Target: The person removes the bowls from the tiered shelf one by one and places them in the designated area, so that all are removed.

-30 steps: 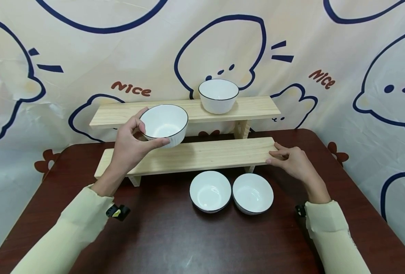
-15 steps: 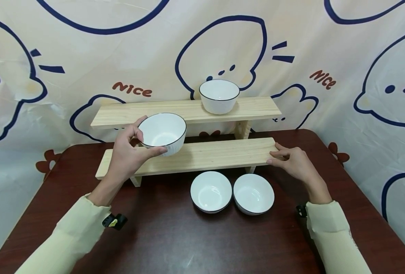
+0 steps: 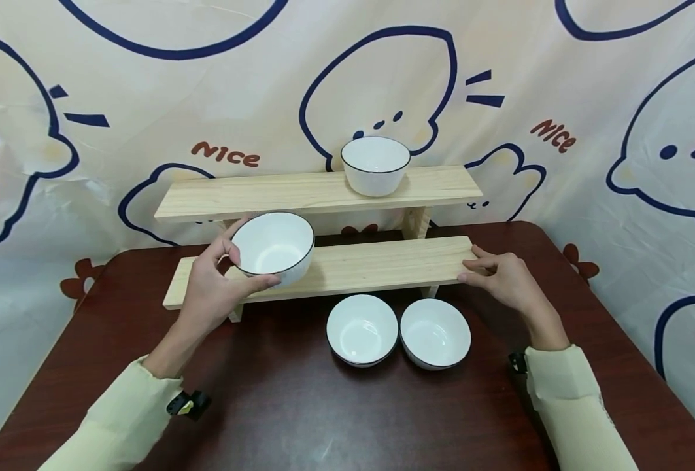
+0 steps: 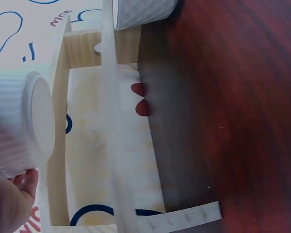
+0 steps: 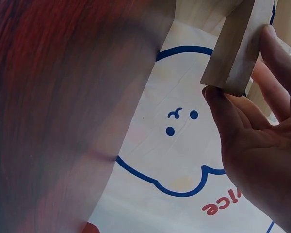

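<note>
My left hand grips a white, dark-rimmed bowl by its left side, thumb at the front. It holds this bowl over the left half of the lower board of a two-tier wooden shelf. In the left wrist view the bowl's ribbed wall and pale base show beside the fingers. My right hand pinches the right end of the lower board; in the right wrist view the thumb and fingers lie on either side of the board end.
A similar bowl stands on the upper board, right of its middle. Two more bowls, one on the left and one on the right, sit side by side on the dark red-brown table. Behind hangs a printed cloth.
My left hand has lowered the bowl from near the upper board toward the lower board, drifting slightly left. My right hand stays at the board's end.
</note>
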The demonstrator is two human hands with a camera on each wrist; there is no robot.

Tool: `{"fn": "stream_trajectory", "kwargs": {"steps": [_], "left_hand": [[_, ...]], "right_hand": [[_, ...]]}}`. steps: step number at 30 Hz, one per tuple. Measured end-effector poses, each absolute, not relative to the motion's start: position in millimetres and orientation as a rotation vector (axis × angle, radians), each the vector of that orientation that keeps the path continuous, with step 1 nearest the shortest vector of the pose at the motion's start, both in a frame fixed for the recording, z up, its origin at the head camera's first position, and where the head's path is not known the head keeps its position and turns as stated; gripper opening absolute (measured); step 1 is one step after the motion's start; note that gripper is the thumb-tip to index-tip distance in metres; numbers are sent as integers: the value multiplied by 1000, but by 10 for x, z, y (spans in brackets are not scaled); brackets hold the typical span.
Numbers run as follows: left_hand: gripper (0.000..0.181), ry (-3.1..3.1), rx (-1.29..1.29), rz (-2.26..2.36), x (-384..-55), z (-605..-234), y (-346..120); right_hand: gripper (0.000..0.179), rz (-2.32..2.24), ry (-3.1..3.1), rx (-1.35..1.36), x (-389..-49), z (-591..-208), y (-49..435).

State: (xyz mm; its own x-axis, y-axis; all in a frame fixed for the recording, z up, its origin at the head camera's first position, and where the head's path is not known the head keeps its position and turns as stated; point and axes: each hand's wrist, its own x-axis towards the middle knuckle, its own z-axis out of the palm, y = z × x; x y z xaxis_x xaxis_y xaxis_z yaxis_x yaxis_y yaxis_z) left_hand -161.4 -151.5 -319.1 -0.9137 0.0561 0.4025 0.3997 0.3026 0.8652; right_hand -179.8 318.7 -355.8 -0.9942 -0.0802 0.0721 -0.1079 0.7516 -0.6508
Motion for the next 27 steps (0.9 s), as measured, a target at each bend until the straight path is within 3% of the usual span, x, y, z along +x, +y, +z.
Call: {"fn": "stream_trajectory", "kwargs": {"steps": [27], "left_hand": [[57, -2284, -459, -1723, -1324, -3571, -1502]], "right_hand": [[45, 1076, -2907, 155, -1800, -3551, 3183]]}}
